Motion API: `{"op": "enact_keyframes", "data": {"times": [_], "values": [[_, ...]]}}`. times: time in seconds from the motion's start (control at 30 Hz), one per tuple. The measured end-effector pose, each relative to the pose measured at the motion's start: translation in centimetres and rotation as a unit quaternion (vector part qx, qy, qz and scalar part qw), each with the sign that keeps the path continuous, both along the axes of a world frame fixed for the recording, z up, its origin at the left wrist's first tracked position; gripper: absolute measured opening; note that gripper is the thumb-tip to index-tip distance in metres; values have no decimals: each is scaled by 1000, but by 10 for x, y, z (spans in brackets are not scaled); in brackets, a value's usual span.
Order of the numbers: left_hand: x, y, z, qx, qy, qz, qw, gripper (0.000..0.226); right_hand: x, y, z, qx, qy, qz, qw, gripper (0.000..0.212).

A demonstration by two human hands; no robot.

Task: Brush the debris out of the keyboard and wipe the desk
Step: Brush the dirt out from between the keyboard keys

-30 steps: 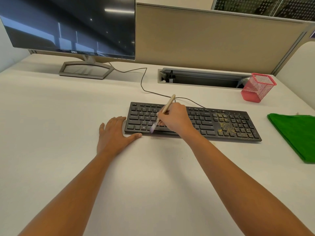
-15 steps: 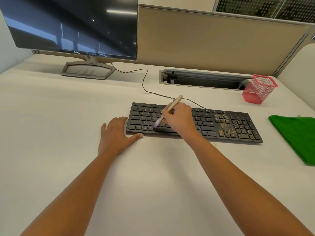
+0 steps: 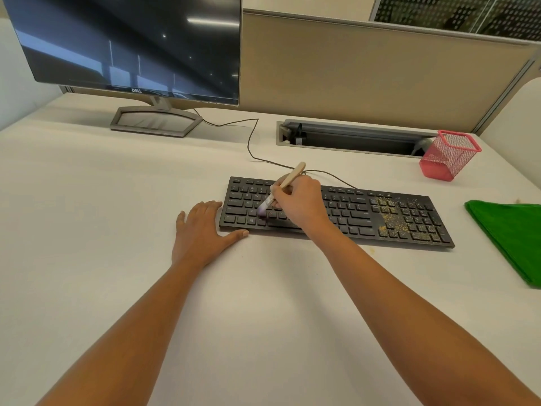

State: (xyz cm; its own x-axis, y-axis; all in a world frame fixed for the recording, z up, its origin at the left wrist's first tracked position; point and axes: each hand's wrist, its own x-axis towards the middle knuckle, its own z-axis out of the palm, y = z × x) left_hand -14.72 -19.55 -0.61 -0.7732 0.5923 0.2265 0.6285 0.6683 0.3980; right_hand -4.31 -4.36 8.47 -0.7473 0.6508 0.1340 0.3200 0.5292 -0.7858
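Note:
A black keyboard [image 3: 351,212] lies across the middle of the white desk [image 3: 117,200]. Yellowish debris [image 3: 392,218] is scattered over its right part, around the number pad. My right hand [image 3: 298,203] grips a small brush [image 3: 288,181] with a pale wooden handle; its purple bristle tip touches the keys on the keyboard's left part. My left hand [image 3: 202,230] rests flat on the desk against the keyboard's left end, thumb along the front edge. A folded green cloth [image 3: 509,238] lies at the right edge of the desk.
A monitor [image 3: 131,45] on a grey stand sits at the back left, and the keyboard's cable [image 3: 251,142] runs toward it. A cable tray slot [image 3: 351,139] is set in the desk at the back. A pink mesh pen cup [image 3: 448,155] stands back right.
The brush tip has moved from the front row of keys a little further up onto the keys, with the handle tilting more to the right. My left hand has stayed in place.

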Motion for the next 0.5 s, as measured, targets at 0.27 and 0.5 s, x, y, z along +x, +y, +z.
{"op": "enact_keyframes", "data": {"times": [0.27, 0.5], "values": [[-1, -1, 1, -9, 2, -6, 1000, 99, 9, -9, -2, 12, -88, 93, 992, 18], [0, -1, 1, 4, -2, -12, 1000, 104, 9, -4, -8, -30, 18, 12, 999, 13]]}}
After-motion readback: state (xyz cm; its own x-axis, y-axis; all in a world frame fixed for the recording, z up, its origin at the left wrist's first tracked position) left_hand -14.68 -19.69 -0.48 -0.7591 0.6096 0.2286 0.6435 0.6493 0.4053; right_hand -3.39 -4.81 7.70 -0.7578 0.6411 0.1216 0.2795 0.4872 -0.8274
